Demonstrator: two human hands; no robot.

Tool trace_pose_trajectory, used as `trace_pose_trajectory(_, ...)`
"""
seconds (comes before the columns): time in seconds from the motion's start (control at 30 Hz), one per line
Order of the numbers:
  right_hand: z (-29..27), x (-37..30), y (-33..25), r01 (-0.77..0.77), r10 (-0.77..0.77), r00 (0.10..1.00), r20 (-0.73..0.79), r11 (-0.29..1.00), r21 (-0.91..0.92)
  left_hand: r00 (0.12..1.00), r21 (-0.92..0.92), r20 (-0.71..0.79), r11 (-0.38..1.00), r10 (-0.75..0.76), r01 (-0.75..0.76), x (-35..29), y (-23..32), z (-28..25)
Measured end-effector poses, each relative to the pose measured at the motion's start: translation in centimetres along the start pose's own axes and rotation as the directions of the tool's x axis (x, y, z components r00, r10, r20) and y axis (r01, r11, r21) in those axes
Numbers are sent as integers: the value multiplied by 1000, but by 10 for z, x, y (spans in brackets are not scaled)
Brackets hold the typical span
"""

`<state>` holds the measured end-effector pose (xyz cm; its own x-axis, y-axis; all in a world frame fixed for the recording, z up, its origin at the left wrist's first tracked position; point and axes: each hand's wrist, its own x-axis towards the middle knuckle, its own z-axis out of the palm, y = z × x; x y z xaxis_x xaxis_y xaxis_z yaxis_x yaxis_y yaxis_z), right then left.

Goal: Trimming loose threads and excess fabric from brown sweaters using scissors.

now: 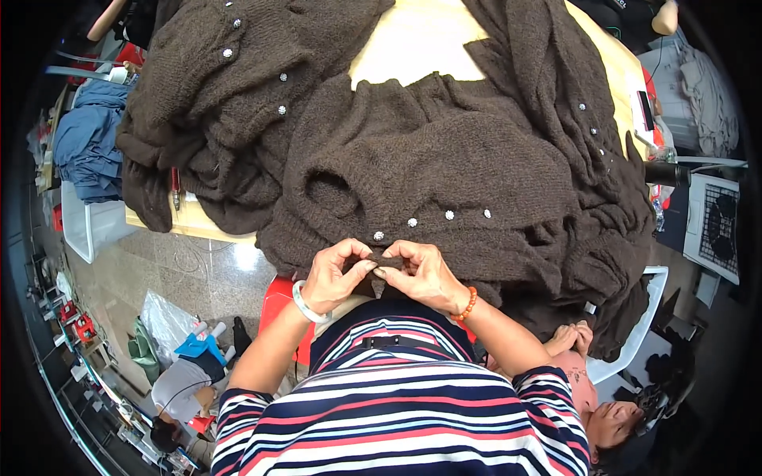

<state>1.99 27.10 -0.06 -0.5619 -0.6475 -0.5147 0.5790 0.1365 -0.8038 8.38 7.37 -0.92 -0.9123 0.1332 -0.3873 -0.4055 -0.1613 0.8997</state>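
A dark brown knitted cardigan (pixel 468 174) lies spread across the table in front of me, with a row of silvery round buttons (pixel 449 215) along its near side. At its near edge, my left hand (pixel 333 274) pinches the knit between thumb and forefinger. My right hand (pixel 417 274) grips the same edge right beside it, thumbs almost touching. The bit of fabric between my fingertips is bunched, and its detail is too small to make out. Just beyond my fingers sits one button (pixel 379 236).
More brown knitwear with buttons is heaped at the left (pixel 214 95) and right (pixel 556 103) of the pale wooden table (pixel 417 44). A red-handled tool (pixel 175 189) lies at the left edge. Close on my right is a person (pixel 583 373); a white bin (pixel 639 325) holds brown knitwear there.
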Motion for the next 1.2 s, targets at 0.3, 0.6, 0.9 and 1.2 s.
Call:
trace_pose_trajectory(0.3,-1,-5,6,348,-415,909,31,717,-604,939,-223,-170,940,-298,258,26,-18,10)
trace_pose_trajectory(0.6,0,-8,-6,420,-567,824,2,609,-673,960,401,-254,916,121,-9,46,-19,21)
trace_pose_trajectory(0.9,-8,0,-27,361,-557,830,-1,540,-760,993,-14,-106,999,-53,52,34,-7,20)
trace_pose_trajectory(1.2,-8,4,-21,443,-653,755,54,448,-776,961,-407,-116,894,-252,185,36,-5,25)
